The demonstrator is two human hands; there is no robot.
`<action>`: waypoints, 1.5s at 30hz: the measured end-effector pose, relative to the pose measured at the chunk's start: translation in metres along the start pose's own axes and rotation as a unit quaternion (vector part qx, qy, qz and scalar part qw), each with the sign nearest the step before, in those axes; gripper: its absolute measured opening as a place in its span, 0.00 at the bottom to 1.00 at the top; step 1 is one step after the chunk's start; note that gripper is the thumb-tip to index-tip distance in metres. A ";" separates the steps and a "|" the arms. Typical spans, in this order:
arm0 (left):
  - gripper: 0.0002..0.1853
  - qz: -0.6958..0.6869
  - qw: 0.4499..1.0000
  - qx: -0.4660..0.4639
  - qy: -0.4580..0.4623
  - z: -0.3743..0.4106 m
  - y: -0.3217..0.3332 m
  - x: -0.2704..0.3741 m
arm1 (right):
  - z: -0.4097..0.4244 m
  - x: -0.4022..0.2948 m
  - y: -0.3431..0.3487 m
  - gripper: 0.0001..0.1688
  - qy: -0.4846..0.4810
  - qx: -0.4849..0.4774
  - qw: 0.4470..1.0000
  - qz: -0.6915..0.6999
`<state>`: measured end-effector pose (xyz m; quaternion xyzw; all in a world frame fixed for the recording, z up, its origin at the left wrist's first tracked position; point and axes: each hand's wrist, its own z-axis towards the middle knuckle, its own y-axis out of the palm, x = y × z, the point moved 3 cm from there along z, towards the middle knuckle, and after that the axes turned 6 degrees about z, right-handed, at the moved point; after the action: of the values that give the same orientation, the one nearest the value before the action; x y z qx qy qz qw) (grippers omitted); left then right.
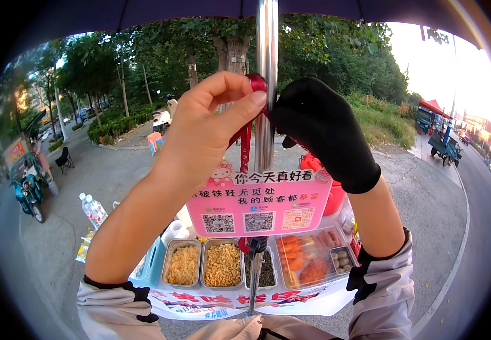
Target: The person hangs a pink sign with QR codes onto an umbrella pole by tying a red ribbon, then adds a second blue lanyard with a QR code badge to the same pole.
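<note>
My left hand point(211, 114), bare, pinches a loop of dark red ribbon point(255, 83) between thumb and fingers against the left side of a shiny metal pole point(266, 46). Opposite it, my right hand point(322, 123) wears a black glove, its fingers curled around a strand of the ribbon; the fingertips are partly hidden. A pink payment sign point(232, 204) with a cartoon cat, writing and several printed codes hangs below my hands, in front of the pole. Ribbon runs down from my left hand toward the sign's top edge.
Below stand metal trays of crumbly toppings point(223, 265) and a clear-lidded box point(311, 259) of sausages and other food. A blue plastic basket point(154, 263), plastic bottles point(94, 210) and a red container point(335, 197) flank them. Overhead spreads a dark umbrella point(186, 10).
</note>
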<state>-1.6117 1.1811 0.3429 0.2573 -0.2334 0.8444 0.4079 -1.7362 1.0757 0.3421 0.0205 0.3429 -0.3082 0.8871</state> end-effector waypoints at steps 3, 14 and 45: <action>0.06 0.000 0.999 0.021 0.048 -0.001 0.001 -0.003 | 0.000 -0.001 0.008 0.07 -0.011 0.024 0.999 -0.040; 0.05 0.044 0.994 0.030 0.098 0.006 0.002 -0.004 | 0.009 0.002 0.003 0.07 0.011 0.006 0.997 -0.075; 0.08 -0.088 0.976 -0.170 -0.103 0.024 -0.019 -0.045 | 0.014 0.019 0.013 0.10 -0.029 -0.008 0.999 -0.029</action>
<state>-1.5662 1.1515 0.3365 0.2892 -0.3905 0.7222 0.4922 -1.7102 1.0726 0.3386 -0.0058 0.3198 -0.3316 0.8876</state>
